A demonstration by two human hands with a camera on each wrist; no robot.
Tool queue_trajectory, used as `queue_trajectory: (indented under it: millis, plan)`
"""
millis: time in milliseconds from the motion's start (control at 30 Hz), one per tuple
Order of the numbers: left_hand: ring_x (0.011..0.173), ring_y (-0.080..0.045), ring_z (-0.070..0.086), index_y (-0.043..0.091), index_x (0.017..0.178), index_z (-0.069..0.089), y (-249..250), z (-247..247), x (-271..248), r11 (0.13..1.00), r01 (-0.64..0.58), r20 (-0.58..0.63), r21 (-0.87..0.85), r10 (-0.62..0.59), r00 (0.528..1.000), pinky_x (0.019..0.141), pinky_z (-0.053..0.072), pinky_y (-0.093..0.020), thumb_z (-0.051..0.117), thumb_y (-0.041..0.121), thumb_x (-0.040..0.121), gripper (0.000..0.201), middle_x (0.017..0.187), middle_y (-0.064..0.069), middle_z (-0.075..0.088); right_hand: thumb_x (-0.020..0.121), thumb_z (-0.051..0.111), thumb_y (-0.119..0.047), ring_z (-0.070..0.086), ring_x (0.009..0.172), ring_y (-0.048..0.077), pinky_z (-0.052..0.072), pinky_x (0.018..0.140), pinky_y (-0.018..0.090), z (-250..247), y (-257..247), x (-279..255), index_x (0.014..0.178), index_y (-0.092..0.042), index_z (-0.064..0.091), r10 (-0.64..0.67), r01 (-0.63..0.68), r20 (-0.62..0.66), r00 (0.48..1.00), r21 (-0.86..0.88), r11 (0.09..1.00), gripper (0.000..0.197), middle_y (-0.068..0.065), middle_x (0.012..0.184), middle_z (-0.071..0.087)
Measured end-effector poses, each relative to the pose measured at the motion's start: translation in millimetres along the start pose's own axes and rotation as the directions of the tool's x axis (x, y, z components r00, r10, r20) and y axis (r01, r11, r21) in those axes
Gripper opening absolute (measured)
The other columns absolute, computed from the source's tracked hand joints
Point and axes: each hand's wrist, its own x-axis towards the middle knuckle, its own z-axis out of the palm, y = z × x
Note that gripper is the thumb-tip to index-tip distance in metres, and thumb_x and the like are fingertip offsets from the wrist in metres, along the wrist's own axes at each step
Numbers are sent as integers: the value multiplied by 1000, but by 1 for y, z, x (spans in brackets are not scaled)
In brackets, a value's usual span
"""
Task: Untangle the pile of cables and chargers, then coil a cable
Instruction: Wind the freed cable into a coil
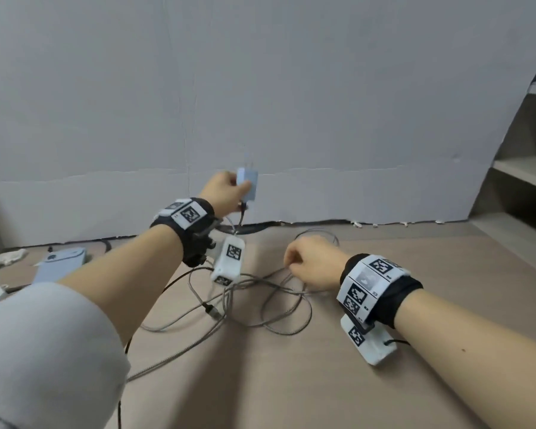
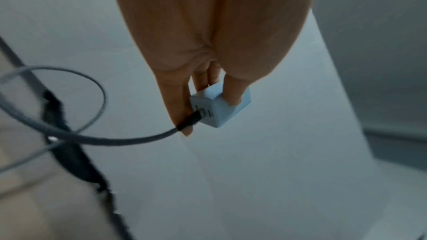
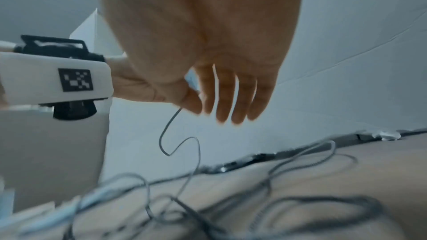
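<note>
Two hands: both busy
left hand (image 1: 222, 190): lifted near wall, fingers clamped round blue charger (image 1: 247, 184), cord plugged in
right hand (image 1: 310, 263): low, thumb and finger pinching thin cable (image 3: 177, 145)
tangle (image 1: 251, 301): loose on floor between arms, well off wall edge

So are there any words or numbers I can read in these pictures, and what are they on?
No words or numbers can be read anywhere.
White wristbands: black-and-white square code patterns, not letters; the small print beside them is too small to read.
White camera box on the left wrist: a square code pattern only.
Blue charger held in the left hand: small marks by the port, too blurred to read.
</note>
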Motion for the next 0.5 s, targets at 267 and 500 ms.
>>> queue_trajectory:
  millis: [267,500]
  plan:
    - [110,-43,65,-18,130,42,121,-21,-65,602,-20,187,-798,280,942,87,60,-48,49,9,105,38,130,-37,52,91,71,-36,63,106,8,48,96,31,-70,-66,-15,136,-18,50,97,271,-456,885,673,688,52,-6,114,66]
    - [105,-43,65,-9,123,47,141,-84,-84,214,-43,-4,-976,182,983,86,59,-55,57,6,100,29,121,-28,53,102,56,-19,69,73,27,51,98,52,-77,-68,-40,88,-12,68,-56,346,-435,899,625,700,20,0,57,65]
